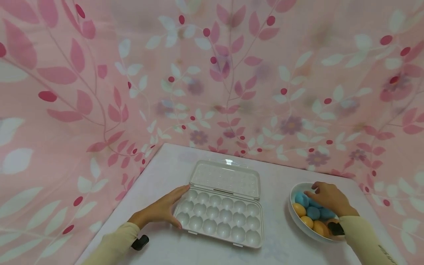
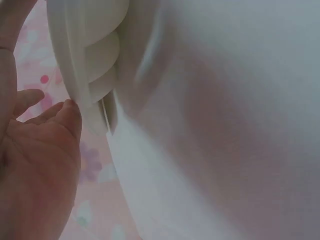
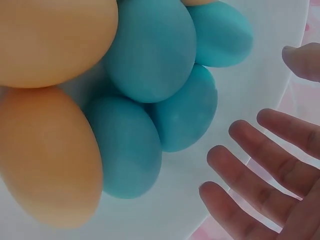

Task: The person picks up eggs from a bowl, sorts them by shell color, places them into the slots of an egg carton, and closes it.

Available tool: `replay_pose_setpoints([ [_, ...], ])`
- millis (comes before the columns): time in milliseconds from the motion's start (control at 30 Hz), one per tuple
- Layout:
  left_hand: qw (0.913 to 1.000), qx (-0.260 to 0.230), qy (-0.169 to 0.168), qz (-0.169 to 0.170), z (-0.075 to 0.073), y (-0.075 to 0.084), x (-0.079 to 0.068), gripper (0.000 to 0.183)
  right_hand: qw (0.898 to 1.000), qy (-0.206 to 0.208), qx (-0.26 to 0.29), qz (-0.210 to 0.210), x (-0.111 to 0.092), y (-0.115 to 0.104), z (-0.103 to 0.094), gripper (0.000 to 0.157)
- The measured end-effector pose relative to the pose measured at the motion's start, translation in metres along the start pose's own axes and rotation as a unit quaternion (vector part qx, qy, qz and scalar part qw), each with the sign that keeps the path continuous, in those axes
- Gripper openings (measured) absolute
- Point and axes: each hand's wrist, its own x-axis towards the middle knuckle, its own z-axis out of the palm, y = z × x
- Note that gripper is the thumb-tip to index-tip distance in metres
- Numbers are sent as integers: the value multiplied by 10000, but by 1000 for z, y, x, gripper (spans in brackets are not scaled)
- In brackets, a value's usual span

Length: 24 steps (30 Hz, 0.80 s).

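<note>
An egg tray (image 1: 223, 229) with rows of bare round cups lies in the middle of the table, its lid (image 1: 225, 178) folded back behind it. My left hand (image 1: 163, 208) is at the tray's left end, thumb and fingers spread along the edge. In the left wrist view, fingertips of that hand (image 2: 40, 160) meet the tray's side (image 2: 102, 55). On the right, a white bowl (image 1: 293, 209) contains several blue eggs (image 3: 150, 50) and orange eggs (image 3: 50, 160). Over the bowl's far side hovers my right hand (image 3: 270, 170), fingers extended and apart from the eggs, holding nothing.
A white cloth covers the table (image 1: 278, 254). Pink fabric (image 1: 232, 92) with a leaf print hangs behind and along both sides. Black straps or devices (image 1: 140, 243) sit at the wrists.
</note>
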Motion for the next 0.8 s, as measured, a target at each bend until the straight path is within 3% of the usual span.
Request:
replay_pose_setpoints([
  [100, 9988, 482, 115, -40, 3, 0, -2, 134, 10000, -57, 18, 53, 0, -1, -1, 66],
  [267, 9974, 672, 252, -56, 8, -3, 4, 136, 9997, -231, 49, 97, 0, -1, -2, 64],
  [500, 9978, 622, 151, -164, 13, -4, 12, 135, 9992, -373, -38, -137, 9, -4, -2, 55],
  [800, 9980, 564, 271, -79, 11, 0, 7, 136, 9969, -732, 248, -152, 21, -15, 5, 48],
])
